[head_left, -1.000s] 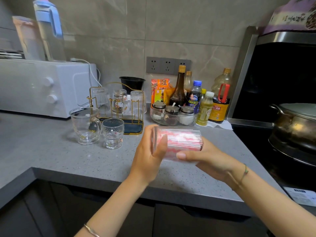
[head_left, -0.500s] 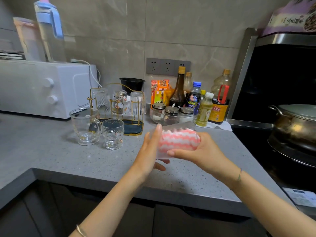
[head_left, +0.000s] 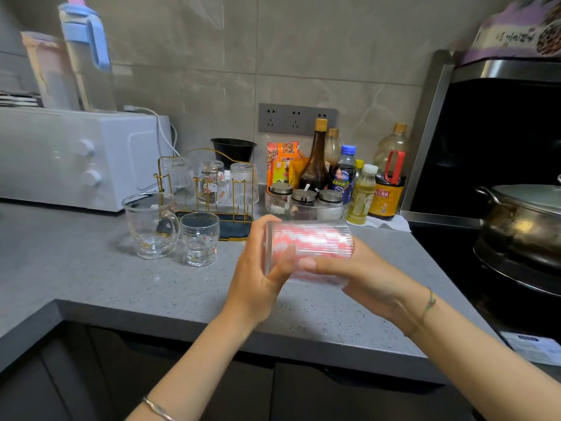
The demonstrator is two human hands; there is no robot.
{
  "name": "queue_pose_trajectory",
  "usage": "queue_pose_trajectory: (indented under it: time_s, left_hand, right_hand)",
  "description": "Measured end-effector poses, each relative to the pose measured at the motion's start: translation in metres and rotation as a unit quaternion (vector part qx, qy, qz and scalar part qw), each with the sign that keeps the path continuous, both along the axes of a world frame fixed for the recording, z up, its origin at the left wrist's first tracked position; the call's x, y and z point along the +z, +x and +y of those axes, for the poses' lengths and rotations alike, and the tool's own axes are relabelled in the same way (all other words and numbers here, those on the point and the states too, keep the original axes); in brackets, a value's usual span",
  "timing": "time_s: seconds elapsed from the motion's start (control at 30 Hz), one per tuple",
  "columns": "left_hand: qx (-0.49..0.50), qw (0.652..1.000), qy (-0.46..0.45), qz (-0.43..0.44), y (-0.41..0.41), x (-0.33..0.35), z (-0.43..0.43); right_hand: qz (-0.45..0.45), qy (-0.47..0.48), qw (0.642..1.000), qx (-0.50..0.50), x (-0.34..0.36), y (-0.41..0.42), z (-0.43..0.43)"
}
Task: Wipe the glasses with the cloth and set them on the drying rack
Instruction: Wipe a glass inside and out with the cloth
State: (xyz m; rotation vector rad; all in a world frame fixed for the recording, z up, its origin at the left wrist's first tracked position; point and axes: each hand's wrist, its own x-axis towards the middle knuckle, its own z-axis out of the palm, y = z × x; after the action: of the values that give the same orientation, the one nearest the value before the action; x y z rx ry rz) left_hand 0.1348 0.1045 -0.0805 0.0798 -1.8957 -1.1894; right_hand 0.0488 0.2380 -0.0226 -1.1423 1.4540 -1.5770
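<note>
Seemingly halfway: gripping ribbed glass (head_left: 309,250), cloth (head_left: 306,240) inside, with left hand (head_left: 258,281) and right hand (head_left: 367,278); three upturned on drying rack (head_left: 209,153) toward bench (head_left: 91,278) back edge, mug (head_left: 151,224) and small glass (head_left: 199,238) likely left.

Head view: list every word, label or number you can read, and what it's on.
"HAPPY", faint, then blurred: low on the small glass on the counter.
Upside-down lettering on the cartoon glass in the rack: unreadable.
Print on the orange packet, blue-capped bottle, red-handled bottle and purple box: too blurred.
</note>
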Motion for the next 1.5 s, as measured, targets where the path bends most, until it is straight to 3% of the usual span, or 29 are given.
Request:
queue_pose_trajectory:
  time_s: [0.2, 0.4, 0.53, 0.67, 0.83, 1.17, 1.37, 1.5]
  left_hand:
    - [-0.039, 0.998, 0.011, -0.048, 0.004, 0.006, 0.003]
    - [-0.067, 0.96, 0.212, -0.173, -0.001, 0.009, 0.006]
    - [-0.085, 0.922, 0.336, -0.172, 0.002, 0.017, 0.007]
    - [-0.039, 0.936, 0.318, -0.145, -0.001, 0.017, 0.006]
    - [0.015, 0.972, 0.223, -0.068, 0.002, 0.012, 0.002]
    - [-0.021, 0.998, 0.058, -0.004, 0.002, 0.009, 0.003]
    - [-0.066, 0.991, 0.118, -0.021, -0.001, 0.012, 0.005]
    - [-0.078, 0.969, 0.207, -0.108, -0.006, 0.009, 0.007]
  right_hand:
    - [0.007, 0.003, 1.0, -0.004, 0.004, 0.0, 0.004]
    - [0.09, 0.028, 0.993, -0.07, 0.005, 0.004, 0.003]
    - [0.109, 0.013, 0.989, -0.099, 0.004, 0.007, 0.002]
    - [0.097, 0.016, 0.988, -0.116, 0.002, 0.007, 0.001]
    - [0.068, 0.023, 0.991, -0.116, 0.006, -0.001, 0.005]
    - [0.004, -0.005, 1.0, 0.027, 0.005, -0.001, 0.004]
    - [0.027, 0.004, 0.999, 0.044, 0.007, -0.004, 0.007]
    - [0.048, 0.013, 0.999, -0.013, 0.005, -0.005, 0.005]
